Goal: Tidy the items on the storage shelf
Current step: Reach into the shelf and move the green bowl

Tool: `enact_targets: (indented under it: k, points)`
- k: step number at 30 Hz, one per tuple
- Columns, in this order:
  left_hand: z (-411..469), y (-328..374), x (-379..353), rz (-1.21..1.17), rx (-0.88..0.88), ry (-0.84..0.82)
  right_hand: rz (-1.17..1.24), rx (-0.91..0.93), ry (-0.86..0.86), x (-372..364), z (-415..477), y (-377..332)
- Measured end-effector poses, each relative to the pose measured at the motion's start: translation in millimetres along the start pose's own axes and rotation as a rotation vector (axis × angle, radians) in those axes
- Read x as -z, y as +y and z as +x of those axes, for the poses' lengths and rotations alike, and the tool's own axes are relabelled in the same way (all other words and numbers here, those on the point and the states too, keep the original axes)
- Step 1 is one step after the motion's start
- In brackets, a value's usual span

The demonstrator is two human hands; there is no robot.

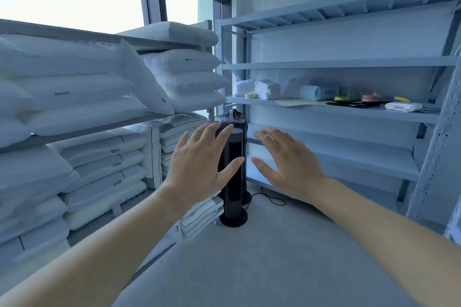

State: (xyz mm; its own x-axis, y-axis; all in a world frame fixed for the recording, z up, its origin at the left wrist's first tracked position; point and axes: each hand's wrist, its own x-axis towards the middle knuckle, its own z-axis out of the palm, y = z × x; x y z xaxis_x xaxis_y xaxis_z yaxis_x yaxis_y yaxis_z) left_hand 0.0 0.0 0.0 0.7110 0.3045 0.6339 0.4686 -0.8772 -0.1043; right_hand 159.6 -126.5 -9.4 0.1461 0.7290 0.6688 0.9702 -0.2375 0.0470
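Note:
A grey metal storage shelf (349,65) stands ahead on the right. Its middle board holds folded white cloths (267,89), a pale blue wrapped pack (318,92), tape rolls (370,96), a flat brown envelope (294,102) and a white packet (403,106). My left hand (199,164) and my right hand (289,164) are both raised in front of me, fingers spread, holding nothing. They hover apart from the shelf, below its loaded board.
A black tower fan (234,182) stands on the floor in the corner, partly behind my left hand, with a cord (272,199) trailing right. Racks on the left are packed with white pillows (74,92). Grey floor lies below.

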Motion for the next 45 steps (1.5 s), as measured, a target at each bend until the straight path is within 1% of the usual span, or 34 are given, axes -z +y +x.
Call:
enact_targets:
  k: [1, 4, 10, 13, 17, 22, 26, 31, 35, 40, 45]
  points:
    - [3.8, -7.1, -6.1, -0.013, 0.009, -0.023, 0.008, 0.007, -0.014, -8.7, 6.3, 1.1]
    - [15.1, -33.3, -31.5, 0.008, 0.015, -0.009, 0.007, 0.012, -0.053, -31.7, 23.9, 2.2]
    - [32.3, -75.8, -73.7, -0.032, -0.001, -0.011, 0.037, 0.031, -0.034, -85.4, 50.4, 3.7]
    - [39.7, -91.2, -97.5, -0.059, -0.004, -0.041, 0.05, 0.016, -0.039, -109.5, 57.1, 8.3]
    - [61.0, -95.9, -128.4, -0.088, -0.027, -0.082, 0.066, -0.031, -0.075, -130.3, 66.2, 25.2]
    - [97.2, -79.3, -168.5, -0.152, -0.049, -0.101, 0.089, -0.122, -0.119, -149.3, 73.5, 63.0]
    - [136.5, -55.6, -209.0, -0.184, -0.098, -0.122, 0.079, -0.189, -0.139, -167.7, 71.6, 114.0]
    - [215.5, -5.5, -269.9, -0.202, -0.198, -0.139, 0.023, -0.286, -0.155, -187.9, 74.8, 205.8]
    - [289.5, 58.2, -317.5, -0.281, -0.265, -0.121, -0.017, -0.369, -0.173, -187.1, 75.3, 295.4]
    - [373.3, 150.2, -366.0, -0.364, -0.385, -0.104, -0.104, -0.461, -0.162, -166.7, 63.4, 408.2]
    - [432.0, 226.3, -406.1, -0.44, -0.472, -0.084, -0.16, -0.543, -0.149, -154.8, 45.1, 494.0]
